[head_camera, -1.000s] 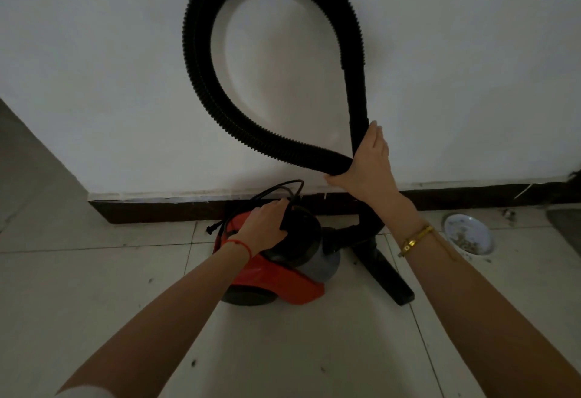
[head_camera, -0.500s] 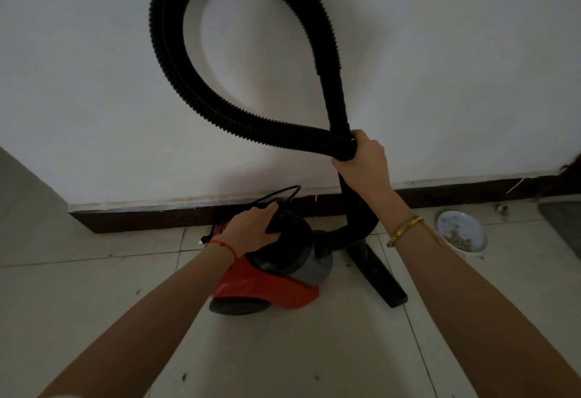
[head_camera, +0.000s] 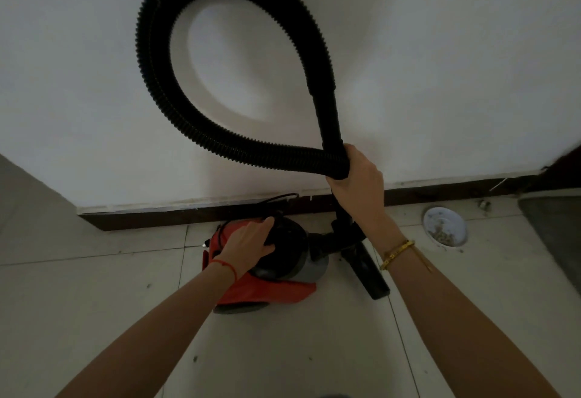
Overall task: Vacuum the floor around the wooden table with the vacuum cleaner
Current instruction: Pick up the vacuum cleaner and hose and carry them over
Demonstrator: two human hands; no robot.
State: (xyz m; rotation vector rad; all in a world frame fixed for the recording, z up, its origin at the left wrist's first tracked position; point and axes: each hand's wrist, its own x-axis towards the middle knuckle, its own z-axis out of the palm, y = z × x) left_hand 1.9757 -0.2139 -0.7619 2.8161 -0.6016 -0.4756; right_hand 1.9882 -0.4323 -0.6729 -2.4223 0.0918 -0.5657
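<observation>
Two hands in shot, well apart, each on its own job: right hand (head_camera: 356, 179) is raised in front of the wall (head_camera: 440, 52), fingers curled tight round the one black ribbed hose (head_camera: 151, 61) right where its loop crosses itself, arm stretched forward with a gold bracelet (head_camera: 396, 254) on the wrist. Left hand (head_camera: 250, 245) is down low, palm and fingers wrapped over the black top of the single vacuum cleaner (head_camera: 267, 290), red string (head_camera: 224, 265) at that wrist. One machine, red body, sitting on the pale floor tiles (head_camera: 94, 303) just beside the dark skirting board (head_camera: 157, 213). One black floor nozzle (head_camera: 369, 275) lies on the tiles to its right. One small round dish (head_camera: 444, 224) sits further right, near the wall.
</observation>
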